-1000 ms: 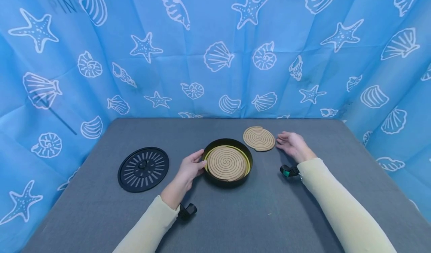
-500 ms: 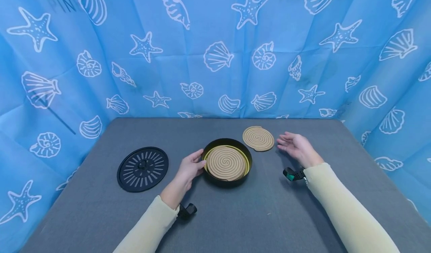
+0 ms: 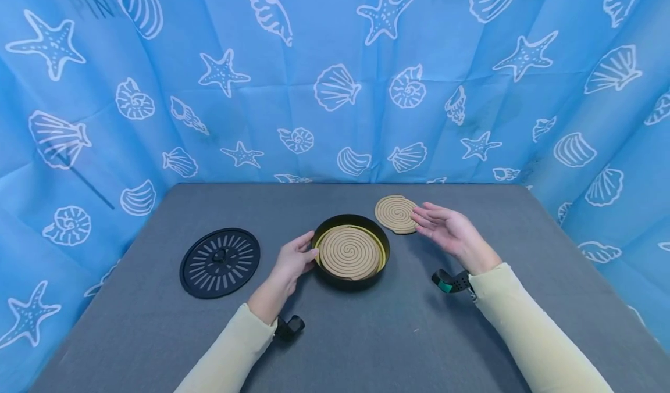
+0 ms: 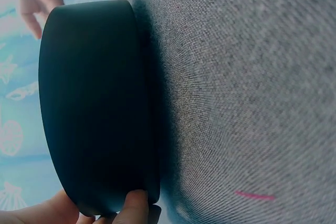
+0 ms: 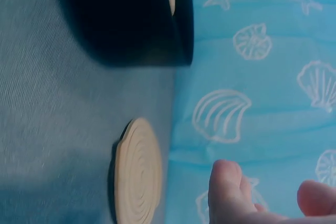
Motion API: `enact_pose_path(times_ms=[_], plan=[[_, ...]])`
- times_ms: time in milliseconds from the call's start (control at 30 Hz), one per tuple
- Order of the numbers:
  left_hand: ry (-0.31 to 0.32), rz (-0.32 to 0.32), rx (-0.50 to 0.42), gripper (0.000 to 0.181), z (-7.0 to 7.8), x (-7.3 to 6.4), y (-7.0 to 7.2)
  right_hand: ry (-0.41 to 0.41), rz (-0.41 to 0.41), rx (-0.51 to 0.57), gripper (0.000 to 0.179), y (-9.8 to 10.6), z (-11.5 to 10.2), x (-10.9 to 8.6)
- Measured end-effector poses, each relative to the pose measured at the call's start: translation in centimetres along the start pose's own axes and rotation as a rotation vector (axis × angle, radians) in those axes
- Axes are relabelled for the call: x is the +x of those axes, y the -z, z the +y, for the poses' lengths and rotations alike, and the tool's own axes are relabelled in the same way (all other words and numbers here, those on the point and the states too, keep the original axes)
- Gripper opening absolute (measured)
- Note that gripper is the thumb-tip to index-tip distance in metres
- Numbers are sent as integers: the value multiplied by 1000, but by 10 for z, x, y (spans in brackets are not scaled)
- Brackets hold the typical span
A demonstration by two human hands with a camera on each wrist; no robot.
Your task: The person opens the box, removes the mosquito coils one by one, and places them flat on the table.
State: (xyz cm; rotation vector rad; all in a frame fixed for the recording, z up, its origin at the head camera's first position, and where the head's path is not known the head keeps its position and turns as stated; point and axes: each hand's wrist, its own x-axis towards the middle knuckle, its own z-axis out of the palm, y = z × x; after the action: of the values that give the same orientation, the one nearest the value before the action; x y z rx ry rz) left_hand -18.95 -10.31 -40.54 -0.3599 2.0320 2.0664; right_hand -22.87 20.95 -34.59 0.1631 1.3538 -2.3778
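A round black mosquito coil holder point(image 3: 352, 285) stands on the table, with a yellow ring point(image 3: 384, 257) inside and a tan mosquito coil point(image 3: 349, 252) lying in it. My left hand point(image 3: 293, 262) holds its left side, thumb and fingers at the rim; the left wrist view shows fingertips point(image 4: 135, 205) against the dark wall. Behind the holder to the right, a second mosquito coil point(image 3: 394, 214) lies flat on the table. My right hand point(image 3: 449, 231) hovers by that coil's right edge, fingers relaxed and holding nothing; the right wrist view shows its fingers point(image 5: 226, 187) apart from the coil point(image 5: 139, 177).
On the left lies a round black slotted lid point(image 3: 220, 263) with a small knob. The grey table point(image 3: 377, 346) ends at a blue curtain point(image 3: 293, 102) with shell and starfish prints. Each wrist wears a black strap mount point(image 3: 451, 281).
My right hand first shifts slightly right, then moves left, its fingertips now overlapping the loose coil's right edge in the head view. My left hand and the holder stay put.
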Motion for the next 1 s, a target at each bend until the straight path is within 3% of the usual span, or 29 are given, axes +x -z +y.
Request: enact_pose_path(times_ms=[333, 667, 1000], plan=[[1, -7, -11, 49, 1, -1, 1, -12, -116, -68, 61, -22, 9, -6], [0, -3, -5, 49, 2, -2, 1, -82, -272, -152, 56, -37, 17, -2], [5, -8, -5, 49, 1, -2, 1, -115, -294, -225, 56, -45, 25, 6]])
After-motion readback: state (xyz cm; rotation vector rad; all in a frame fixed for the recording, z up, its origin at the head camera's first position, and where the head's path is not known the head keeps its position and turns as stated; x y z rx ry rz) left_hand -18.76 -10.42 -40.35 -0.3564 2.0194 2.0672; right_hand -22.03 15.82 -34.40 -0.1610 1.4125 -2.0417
